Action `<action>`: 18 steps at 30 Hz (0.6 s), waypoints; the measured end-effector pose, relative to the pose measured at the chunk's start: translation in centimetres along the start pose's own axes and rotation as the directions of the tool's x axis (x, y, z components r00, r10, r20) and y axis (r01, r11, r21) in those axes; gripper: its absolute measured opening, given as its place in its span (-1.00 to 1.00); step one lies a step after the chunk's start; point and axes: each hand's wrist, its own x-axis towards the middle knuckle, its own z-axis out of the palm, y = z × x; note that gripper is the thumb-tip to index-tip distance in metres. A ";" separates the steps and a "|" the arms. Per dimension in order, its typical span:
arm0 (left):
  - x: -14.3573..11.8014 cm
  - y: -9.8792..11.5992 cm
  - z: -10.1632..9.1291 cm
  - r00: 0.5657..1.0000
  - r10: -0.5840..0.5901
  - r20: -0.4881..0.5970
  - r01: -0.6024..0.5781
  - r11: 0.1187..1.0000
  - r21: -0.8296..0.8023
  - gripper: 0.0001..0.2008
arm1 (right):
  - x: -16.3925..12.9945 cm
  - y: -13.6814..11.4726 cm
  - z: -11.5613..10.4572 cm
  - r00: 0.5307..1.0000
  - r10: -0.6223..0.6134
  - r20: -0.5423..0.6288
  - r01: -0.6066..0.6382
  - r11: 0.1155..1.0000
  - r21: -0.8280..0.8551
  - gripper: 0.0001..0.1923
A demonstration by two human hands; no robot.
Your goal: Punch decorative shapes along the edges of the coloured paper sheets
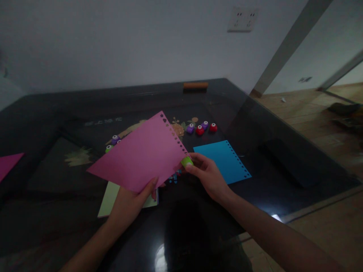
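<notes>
My left hand [136,196] grips the lower edge of a pink sheet of paper [141,155], thumb on top, holding it tilted above the table. A row of small punched shapes runs down the sheet's right edge. At the lower end of that row, my right hand [208,173] pinches a green craft punch [187,162] set on the paper's corner. Small blue punched bits [174,177] lie under the sheet, partly hidden. Below my left hand is a stack of pale green paper [109,200]. A blue sheet [222,160] with punched holes along its right edge lies beyond my right hand.
Purple and red craft punches [199,130] stand behind the pink sheet; more punches [115,139] are partly hidden at its left. A brown cylinder [195,85] lies at the back of the dark glossy table [70,109]. A dark flat object [289,162] lies at right, magenta paper [10,164] at far left.
</notes>
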 end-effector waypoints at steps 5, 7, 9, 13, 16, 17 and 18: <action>0.2 0.4 -0.5 1.000 -0.002 -0.007 0.002 1.000 0.020 -0.62 | -0.1 -0.1 0.2 1.000 0.018 -0.002 -0.018 1.000 0.014 -0.64; 0.2 0.5 -0.6 1.000 -0.013 -0.007 0.013 1.000 0.018 -0.63 | -0.1 -0.1 0.2 1.000 0.026 -0.003 -0.026 0.999 0.018 -0.62; 0.3 0.5 -0.7 1.000 -0.016 0.009 0.015 1.000 0.010 -0.63 | -0.1 -0.1 0.2 0.999 0.035 -0.009 -0.035 0.999 0.013 -0.61; 0.5 0.3 -0.8 0.999 -0.030 -0.017 0.030 0.999 0.014 -0.61 | -0.1 0.1 0.1 0.999 0.052 -0.015 -0.052 0.999 -0.001 -0.59; 0.5 0.1 -0.9 0.998 -0.039 -0.049 0.041 0.998 0.043 -0.60 | 0.0 0.3 0.0 0.998 0.060 0.008 -0.060 0.998 -0.007 -0.58; 0.5 0.0 -1.0 0.998 -0.041 -0.050 0.043 0.998 0.049 -0.60 | 0.0 0.3 0.0 0.998 0.063 0.017 -0.062 0.998 -0.008 -0.59; 0.5 0.0 -1.1 0.998 -0.044 -0.050 0.046 0.997 0.055 -0.60 | 0.0 0.3 0.0 0.997 0.065 0.030 -0.065 0.998 -0.009 -0.60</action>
